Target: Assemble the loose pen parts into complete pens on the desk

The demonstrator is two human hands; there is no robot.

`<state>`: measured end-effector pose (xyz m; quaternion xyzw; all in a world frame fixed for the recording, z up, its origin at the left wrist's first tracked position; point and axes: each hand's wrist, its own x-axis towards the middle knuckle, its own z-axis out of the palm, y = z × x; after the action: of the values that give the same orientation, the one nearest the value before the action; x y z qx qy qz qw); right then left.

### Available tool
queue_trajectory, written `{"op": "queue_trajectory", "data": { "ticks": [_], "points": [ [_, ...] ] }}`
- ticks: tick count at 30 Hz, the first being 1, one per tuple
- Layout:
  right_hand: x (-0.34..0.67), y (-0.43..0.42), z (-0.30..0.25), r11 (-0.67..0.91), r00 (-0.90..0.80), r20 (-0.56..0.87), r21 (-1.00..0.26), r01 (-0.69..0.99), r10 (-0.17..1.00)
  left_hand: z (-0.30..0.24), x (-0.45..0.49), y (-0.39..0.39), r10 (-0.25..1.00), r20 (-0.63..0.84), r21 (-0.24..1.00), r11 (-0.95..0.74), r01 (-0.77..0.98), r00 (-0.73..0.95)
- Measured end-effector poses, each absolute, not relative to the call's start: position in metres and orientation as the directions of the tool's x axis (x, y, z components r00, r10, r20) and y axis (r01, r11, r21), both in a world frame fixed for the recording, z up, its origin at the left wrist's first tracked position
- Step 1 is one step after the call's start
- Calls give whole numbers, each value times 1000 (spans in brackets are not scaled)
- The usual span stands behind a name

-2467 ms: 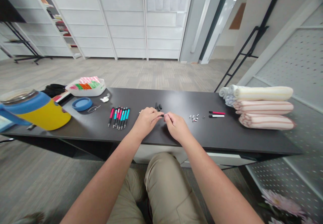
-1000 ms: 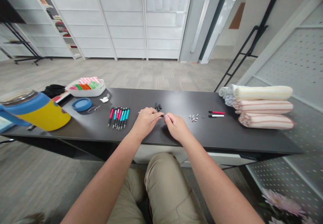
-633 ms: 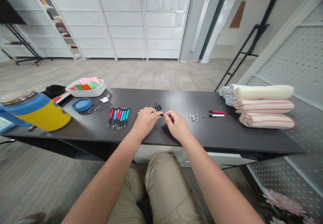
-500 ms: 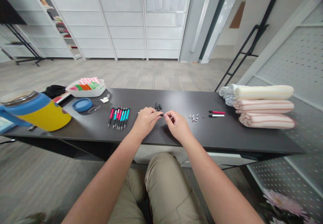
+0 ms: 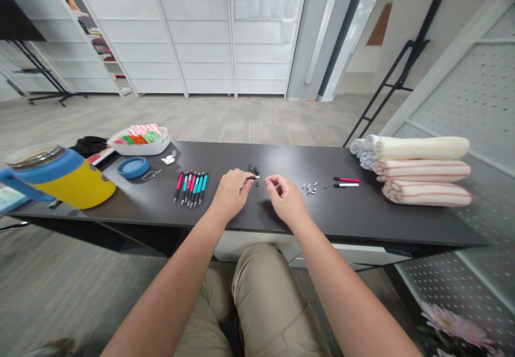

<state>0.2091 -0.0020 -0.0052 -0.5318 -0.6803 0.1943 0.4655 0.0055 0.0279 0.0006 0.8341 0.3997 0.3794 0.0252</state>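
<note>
My left hand (image 5: 234,187) is closed in a pinch on a slim black pen part (image 5: 255,177) with a bright end pointing right. Just right of that end, my right hand (image 5: 284,193) has thumb and forefinger pressed together; whatever lies between them is too small to make out. The hands are a little apart above the desk. Small black tubes (image 5: 250,168), perhaps pen grips, lie behind my left fingers, partly hidden. Several tiny silver and white pen pieces (image 5: 309,188) are scattered right of my right hand. A row of assembled red and teal pens (image 5: 191,188) lies to the left.
A red pen barrel (image 5: 348,179) and a white one (image 5: 346,185) lie to the right, before rolled towels (image 5: 422,169). At left stand a yellow and blue jug (image 5: 76,183), a blue lid (image 5: 132,167) and a white basket (image 5: 159,145) of colourful packets. The dark desk's front edge (image 5: 341,237) is close.
My hands have drawn slightly apart. The pen part's bright end now shows beyond my left fingers, and that hand has tilted up a little. The view has shifted slightly.
</note>
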Motion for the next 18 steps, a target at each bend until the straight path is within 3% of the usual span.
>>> {"op": "queue_trajectory", "data": {
  "ticks": [5, 7, 9, 11, 13, 18],
  "points": [
    [209, -2, -6, 331, 1, 398, -763, 555, 917, 8, -3, 23, 708, 704, 596, -634, 493, 60],
    [209, -2, -6, 338, -23, 396, -751, 567, 918, 12, -11, 28, 718, 675, 735, -633, 242, -171],
    [209, -1, -6, 342, -36, 396, -741, 577, 918, 16, -21, 35, 786, 521, 783, -595, -179, -331],
    [208, -1, -6, 339, -40, 391, -737, 584, 919, 20, -32, 39, 893, 345, 743, -447, -498, -287],
    [207, 0, -5, 334, -47, 382, -735, 590, 923, 23, -41, 40, 943, 241, 646, -333, -687, -231],
    [207, -1, -6, 346, -68, 388, -715, 608, 919, 23, -48, 36, 984, 157, 520, -158, -840, -88]
  ]
}}
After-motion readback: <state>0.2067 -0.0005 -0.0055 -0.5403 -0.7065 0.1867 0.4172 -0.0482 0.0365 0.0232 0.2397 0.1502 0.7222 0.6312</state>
